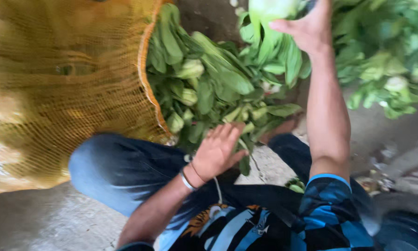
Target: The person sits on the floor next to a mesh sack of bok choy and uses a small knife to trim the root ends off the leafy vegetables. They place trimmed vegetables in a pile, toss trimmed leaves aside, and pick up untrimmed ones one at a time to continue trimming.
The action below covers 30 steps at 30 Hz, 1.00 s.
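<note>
left hand (218, 151) spread flat on pile of loose green leafy vegetables (213, 88) | right hand (309, 28) far, clasping pale-stemmed green bunch (269, 32) | yellow mesh sack (64, 83) left | sorting step

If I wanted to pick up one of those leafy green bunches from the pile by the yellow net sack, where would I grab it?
Probably by the pale, thick stem base, coming from above. The bases look firm and bulbous, while the broad leaves are thin and would likely tear or slip. The right hand holds a bunch near its pale end, leaves hanging down; the left hand lies open on the pile.
</note>
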Available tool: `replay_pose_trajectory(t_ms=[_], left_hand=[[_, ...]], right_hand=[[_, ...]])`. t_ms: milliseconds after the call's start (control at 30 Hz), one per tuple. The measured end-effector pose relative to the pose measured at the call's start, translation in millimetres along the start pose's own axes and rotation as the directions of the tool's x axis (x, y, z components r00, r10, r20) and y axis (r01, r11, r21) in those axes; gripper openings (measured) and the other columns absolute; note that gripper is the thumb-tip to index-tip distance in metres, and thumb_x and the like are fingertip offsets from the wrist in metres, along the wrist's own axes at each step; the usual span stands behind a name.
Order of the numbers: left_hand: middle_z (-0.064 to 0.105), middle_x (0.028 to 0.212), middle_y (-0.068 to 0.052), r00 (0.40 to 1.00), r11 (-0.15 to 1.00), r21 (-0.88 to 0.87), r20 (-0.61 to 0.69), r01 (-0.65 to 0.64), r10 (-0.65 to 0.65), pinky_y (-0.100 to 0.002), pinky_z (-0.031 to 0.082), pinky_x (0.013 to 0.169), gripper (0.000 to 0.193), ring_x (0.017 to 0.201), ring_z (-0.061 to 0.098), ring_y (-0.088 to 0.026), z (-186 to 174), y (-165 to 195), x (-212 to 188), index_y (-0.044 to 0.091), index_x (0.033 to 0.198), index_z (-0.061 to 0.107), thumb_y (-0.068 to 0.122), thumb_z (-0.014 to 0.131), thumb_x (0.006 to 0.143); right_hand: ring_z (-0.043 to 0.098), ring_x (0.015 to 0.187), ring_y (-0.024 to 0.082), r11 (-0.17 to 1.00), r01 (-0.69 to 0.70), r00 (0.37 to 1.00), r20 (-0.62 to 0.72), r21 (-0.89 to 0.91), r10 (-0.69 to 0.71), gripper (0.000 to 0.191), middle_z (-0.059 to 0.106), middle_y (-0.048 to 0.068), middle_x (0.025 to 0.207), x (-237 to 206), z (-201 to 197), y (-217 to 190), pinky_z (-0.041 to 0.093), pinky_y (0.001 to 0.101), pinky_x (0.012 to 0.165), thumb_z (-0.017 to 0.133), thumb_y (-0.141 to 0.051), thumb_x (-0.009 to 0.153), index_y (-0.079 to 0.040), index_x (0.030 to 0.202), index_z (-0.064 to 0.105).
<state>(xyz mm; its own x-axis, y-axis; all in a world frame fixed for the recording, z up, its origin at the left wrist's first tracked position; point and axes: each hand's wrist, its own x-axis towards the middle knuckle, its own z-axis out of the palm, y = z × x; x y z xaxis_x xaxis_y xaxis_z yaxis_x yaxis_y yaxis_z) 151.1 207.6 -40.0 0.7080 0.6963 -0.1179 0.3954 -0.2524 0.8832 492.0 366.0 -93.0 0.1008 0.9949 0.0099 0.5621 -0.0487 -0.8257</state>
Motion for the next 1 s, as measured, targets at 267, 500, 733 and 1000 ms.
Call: replay_pose_trajectory(t_ms=[267, 500, 733, 1000], left_hand=[[0.068, 0.107, -0.013, 0.912, 0.843, -0.523, -0.395, -0.127, -0.109, -0.037, 0.054, 0.091, 0.034, 0.098, 0.066, -0.028, 12.1, 13.9, -3.4, 0.001, 0.122, 0.060, 0.023, 0.073, 0.099], [0.062, 0.095, -0.014, 0.831, 0.989, -0.096, -0.537, 0.114, -0.148, -0.036, 0.044, 0.076, 0.045, 0.082, 0.058, -0.026, -0.1, 5.5, -25.1, 0.004, 0.099, 0.060, 0.041, 0.084, 0.086], [0.053, 0.150, -0.024, 0.966, 0.905, -0.357, -0.196, -0.232, 0.170, -0.045, 0.044, 0.117, 0.134, 0.140, 0.055, -0.038, 15.7, 32.5, -9.5, -0.003, 0.158, 0.025, 0.053, 0.099, 0.061], [0.061, 0.146, -0.017, 0.965, 0.894, -0.364, -0.064, -0.260, 0.255, -0.040, 0.049, 0.116, 0.113, 0.136, 0.063, -0.030, 31.1, 17.4, -11.1, 0.002, 0.153, 0.036, 0.034, 0.100, 0.066]], right_hand=[[0.064, 0.135, 0.022, 0.630, -0.141, 0.982, 0.026, 0.764, 0.187, 0.104, 0.064, 0.010, 0.148, -155.3, -68.7, -21.6, 0.053, 0.0403, 0.119, 0.082, -0.069, 0.075, -0.003, 0.151, 0.055], [0.061, 0.130, 0.026, 0.826, 0.020, 0.988, -0.138, 0.564, 0.070, 0.083, 0.058, 0.014, 0.135, -266.1, 6.3, -68.6, 0.052, 0.0419, 0.116, 0.100, -0.039, 0.072, -0.010, 0.122, 0.040], [0.059, 0.138, 0.029, 0.939, 0.104, 0.951, -0.308, 0.327, 0.002, 0.082, 0.058, 0.026, 0.147, -309.9, 42.8, -130.2, 0.049, 0.0383, 0.116, 0.098, -0.041, 0.074, -0.009, 0.105, 0.029], [0.060, 0.136, 0.028, 0.926, 0.021, 0.958, -0.272, 0.376, 0.088, 0.071, 0.059, 0.029, 0.148, -337.5, 31.0, -142.7, 0.050, 0.0354, 0.104, 0.096, -0.033, 0.080, -0.009, 0.103, 0.033]])
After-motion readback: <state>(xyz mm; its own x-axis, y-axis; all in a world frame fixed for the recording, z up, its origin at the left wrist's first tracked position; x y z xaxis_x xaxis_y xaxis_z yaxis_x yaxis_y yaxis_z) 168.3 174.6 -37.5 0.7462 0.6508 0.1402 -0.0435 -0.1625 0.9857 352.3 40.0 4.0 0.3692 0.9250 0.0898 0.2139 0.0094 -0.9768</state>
